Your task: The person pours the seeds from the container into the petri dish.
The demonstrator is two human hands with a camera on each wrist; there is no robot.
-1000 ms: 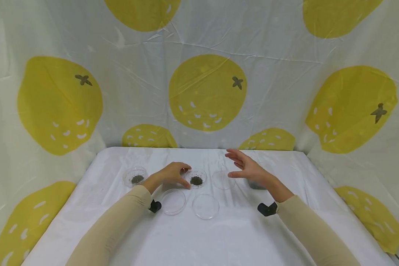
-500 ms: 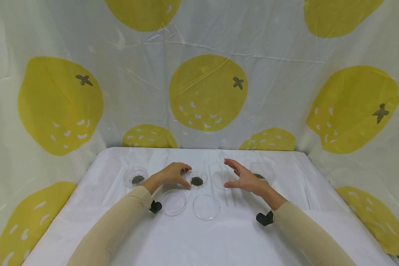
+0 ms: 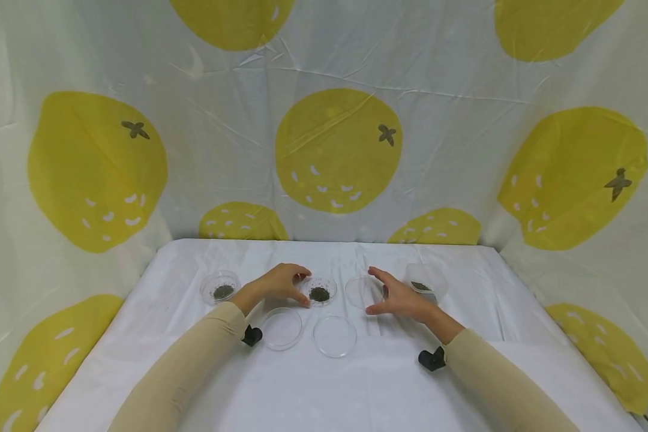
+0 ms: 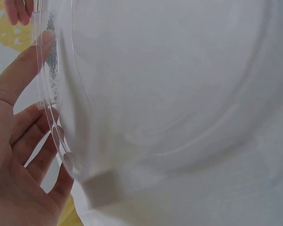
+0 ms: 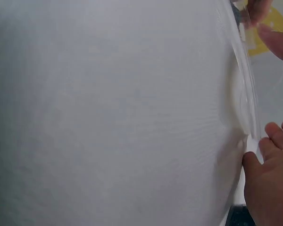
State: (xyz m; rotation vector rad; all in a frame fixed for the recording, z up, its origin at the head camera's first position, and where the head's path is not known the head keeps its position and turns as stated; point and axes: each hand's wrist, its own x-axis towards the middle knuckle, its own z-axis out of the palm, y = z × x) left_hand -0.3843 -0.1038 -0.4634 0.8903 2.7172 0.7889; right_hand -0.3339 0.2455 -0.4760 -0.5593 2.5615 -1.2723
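Note:
In the head view my left hand curves round the left side of a clear petri dish with dark grains inside. The left wrist view shows that thumb and the fingers at the dish's rim. My right hand is spread at the right side of another clear round dish, thumb near its front edge and index finger near its back edge. In the right wrist view, that hand's fingers are right beside a clear rim, with the thumb extended.
Two clear round dish pieces, a left one and a right one, lie nearer the front. Another petri dish with dark grains stands at the left. Beyond my right hand sits a translucent container with dark contents. A white cloth covers the table.
My right hand has come down and forward from above the table to the right side of the clear dish, uncovering the translucent container. My left hand has stayed at its dish.

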